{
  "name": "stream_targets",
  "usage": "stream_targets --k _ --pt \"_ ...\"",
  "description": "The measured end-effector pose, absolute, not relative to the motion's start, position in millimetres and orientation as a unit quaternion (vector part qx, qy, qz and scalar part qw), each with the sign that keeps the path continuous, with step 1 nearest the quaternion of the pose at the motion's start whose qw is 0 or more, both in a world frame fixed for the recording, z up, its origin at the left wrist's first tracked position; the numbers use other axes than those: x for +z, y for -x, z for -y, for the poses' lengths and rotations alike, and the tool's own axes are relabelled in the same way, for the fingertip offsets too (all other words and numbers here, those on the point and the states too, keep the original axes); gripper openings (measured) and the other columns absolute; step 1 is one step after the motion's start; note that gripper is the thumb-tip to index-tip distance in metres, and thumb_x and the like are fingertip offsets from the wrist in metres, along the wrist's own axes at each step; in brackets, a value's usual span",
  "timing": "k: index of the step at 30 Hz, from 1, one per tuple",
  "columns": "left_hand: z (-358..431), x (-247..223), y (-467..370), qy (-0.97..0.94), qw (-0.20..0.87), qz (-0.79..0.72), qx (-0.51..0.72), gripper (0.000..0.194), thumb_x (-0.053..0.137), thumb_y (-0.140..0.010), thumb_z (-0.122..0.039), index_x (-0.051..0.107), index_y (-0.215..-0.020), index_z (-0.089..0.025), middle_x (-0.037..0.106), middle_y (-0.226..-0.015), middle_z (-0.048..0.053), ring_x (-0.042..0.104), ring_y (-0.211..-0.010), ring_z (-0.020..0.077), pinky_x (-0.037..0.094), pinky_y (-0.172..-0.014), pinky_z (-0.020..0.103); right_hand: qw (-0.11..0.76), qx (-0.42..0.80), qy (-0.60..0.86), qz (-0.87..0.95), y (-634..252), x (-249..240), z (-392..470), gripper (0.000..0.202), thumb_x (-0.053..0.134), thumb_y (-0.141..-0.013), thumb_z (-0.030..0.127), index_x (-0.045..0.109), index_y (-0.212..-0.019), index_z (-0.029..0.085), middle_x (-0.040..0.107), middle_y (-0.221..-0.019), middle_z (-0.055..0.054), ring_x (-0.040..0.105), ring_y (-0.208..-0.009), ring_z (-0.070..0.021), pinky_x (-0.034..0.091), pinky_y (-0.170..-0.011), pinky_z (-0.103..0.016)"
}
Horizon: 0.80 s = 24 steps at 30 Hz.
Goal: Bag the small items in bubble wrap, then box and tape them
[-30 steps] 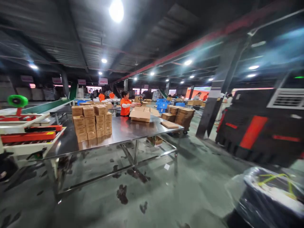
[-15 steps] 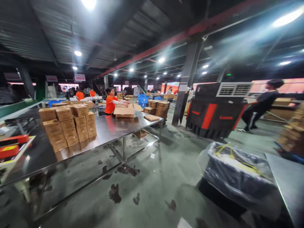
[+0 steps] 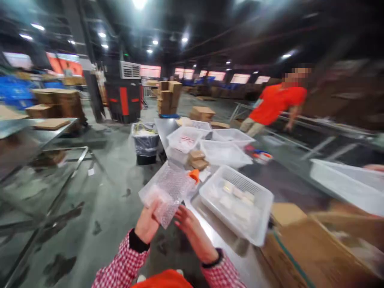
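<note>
My left hand (image 3: pixel 147 224) grips the near end of a clear bubble-wrap sheet (image 3: pixel 172 186), which spreads out ahead of it. Beside the sheet's near right edge, my right hand (image 3: pixel 192 228) is held with its fingers apart; whether a fingertip touches the plastic is unclear. An orange object (image 3: pixel 195 175) shows at the far right edge of the wrap. To the right, a white plastic basket (image 3: pixel 207 192) holds small pale items, blurred. Small brown boxes (image 3: pixel 198 159) lie beyond the wrap.
More white trays (image 3: pixel 226 154) stand farther along the metal table (image 3: pixel 220 222). Cardboard boxes (image 3: pixel 318 244) are at the near right. A black-lined bin (image 3: pixel 146 146) stands on the floor ahead. A person in orange (image 3: pixel 276 104) is at the right behind the table.
The view has swung right and down, away from the table with stacked cartons. Both my hands, the bubble wrap and the basket now show; none was in view before.
</note>
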<state>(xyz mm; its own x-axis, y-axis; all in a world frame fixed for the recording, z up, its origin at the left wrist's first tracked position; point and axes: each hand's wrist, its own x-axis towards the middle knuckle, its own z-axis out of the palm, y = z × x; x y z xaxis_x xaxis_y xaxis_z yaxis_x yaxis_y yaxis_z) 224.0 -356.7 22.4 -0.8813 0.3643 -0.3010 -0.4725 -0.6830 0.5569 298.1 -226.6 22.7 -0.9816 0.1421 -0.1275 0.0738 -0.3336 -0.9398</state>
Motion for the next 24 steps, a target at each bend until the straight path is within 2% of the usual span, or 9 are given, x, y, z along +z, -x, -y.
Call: stream_targets --k 5,7,9,11,13,15,18,20,24 --pt "315.5 29.8 -239.6 0.041 0.323 -0.309 0.894 0.028 0.074 -0.070 -0.019 0.068 -0.096 -0.016 0.073 -0.096 0.006 0.068 -0.088 0.0189 0.050 -0.092 0.035 0.161 0.806 0.119 0.557 -305.4 25.2 212.7 0.040 0.063 -0.079 0.045 0.063 -0.109 0.020 0.066 -0.107 -0.008 0.059 -0.100 -0.0236 0.040 -0.098 -0.043" --pt "301.6 27.7 -249.1 0.016 0.346 -0.332 0.878 0.032 0.075 -0.069 -0.022 0.068 -0.100 -0.019 0.072 -0.101 0.005 0.066 -0.096 0.0196 0.050 -0.093 0.032 0.207 0.783 0.147 0.568 -313.6 23.4 190.6 0.038 0.061 -0.079 0.050 0.065 -0.102 0.019 0.066 -0.098 -0.007 0.060 -0.093 -0.0224 0.043 -0.093 -0.041" --pt "286.4 21.5 -254.1 -0.006 0.361 -0.355 0.862 0.043 0.074 -0.071 -0.030 0.062 -0.112 -0.025 0.069 -0.111 0.004 0.063 -0.104 0.0208 0.050 -0.091 0.032 0.229 0.754 0.162 0.593 -329.7 19.9 160.3 0.041 0.057 -0.080 0.055 0.064 -0.097 0.019 0.065 -0.090 -0.005 0.059 -0.083 -0.0202 0.047 -0.082 -0.037" --pt "268.3 14.3 -256.6 -0.007 0.398 -0.390 0.830 0.054 0.077 -0.066 -0.036 0.059 -0.117 -0.029 0.069 -0.113 0.004 0.064 -0.102 0.0251 0.054 -0.082 0.034 0.244 0.702 0.174 0.646 -349.6 17.0 128.4 0.042 0.052 -0.082 0.057 0.064 -0.090 0.018 0.063 -0.083 -0.004 0.057 -0.076 -0.0182 0.047 -0.074 -0.033" --pt "249.6 10.6 -261.4 -0.017 0.435 -0.421 0.796 0.057 0.079 -0.062 -0.037 0.060 -0.114 -0.026 0.070 -0.108 0.007 0.065 -0.100 0.0303 0.055 -0.078 0.038 0.265 0.626 0.201 0.706 -369.3 17.8 100.8 0.040 0.050 -0.083 0.055 0.063 -0.084 0.017 0.061 -0.079 -0.004 0.055 -0.074 -0.0178 0.046 -0.072 -0.033" --pt "233.7 13.1 -269.6 -0.051 0.460 -0.438 0.771 0.051 0.078 -0.064 -0.037 0.063 -0.111 -0.023 0.071 -0.105 0.009 0.064 -0.100 0.0318 0.054 -0.082 0.041 0.285 0.564 0.229 0.741 -386.6 23.1 80.2 0.037 0.048 -0.085 0.052 0.064 -0.085 0.018 0.061 -0.080 -0.004 0.055 -0.078 -0.0186 0.045 -0.076 -0.033" --pt "215.5 24.9 -281.6 -0.112 0.466 -0.465 0.745 0.045 0.076 -0.066 -0.037 0.065 -0.107 -0.020 0.069 -0.108 0.009 0.064 -0.101 0.0273 0.051 -0.087 0.038 0.300 0.549 0.239 0.743 -407.9 34.6 60.6 0.036 0.047 -0.086 0.049 0.065 -0.094 0.018 0.063 -0.087 -0.005 0.056 -0.083 -0.0192 0.045 -0.078 -0.033" --pt "204.9 33.2 -286.8 -0.136 0.458 -0.493 0.727 0.047 0.077 -0.064 -0.040 0.066 -0.105 -0.019 0.070 -0.104 0.008 0.064 -0.099 0.0251 0.052 -0.084 0.035 0.302 0.562 0.237 0.733 -421.4 40.4 53.5 0.035 0.049 -0.085 0.047 0.065 -0.095 0.018 0.064 -0.088 -0.005 0.056 -0.082 -0.0187 0.046 -0.077 -0.033" --pt "185.6 44.4 -300.5 -0.174 0.439 -0.562 0.679 0.046 0.073 -0.064 -0.050 0.071 -0.093 -0.014 0.070 -0.079 0.007 0.065 -0.083 0.0221 0.052 -0.070 0.029 0.313 0.625 0.231 0.677 -451.0 44.5 49.8 0.030 0.057 -0.081 0.044 0.064 -0.097 0.019 0.063 -0.092 -0.004 0.056 -0.086 -0.0180 0.044 -0.078 -0.031"
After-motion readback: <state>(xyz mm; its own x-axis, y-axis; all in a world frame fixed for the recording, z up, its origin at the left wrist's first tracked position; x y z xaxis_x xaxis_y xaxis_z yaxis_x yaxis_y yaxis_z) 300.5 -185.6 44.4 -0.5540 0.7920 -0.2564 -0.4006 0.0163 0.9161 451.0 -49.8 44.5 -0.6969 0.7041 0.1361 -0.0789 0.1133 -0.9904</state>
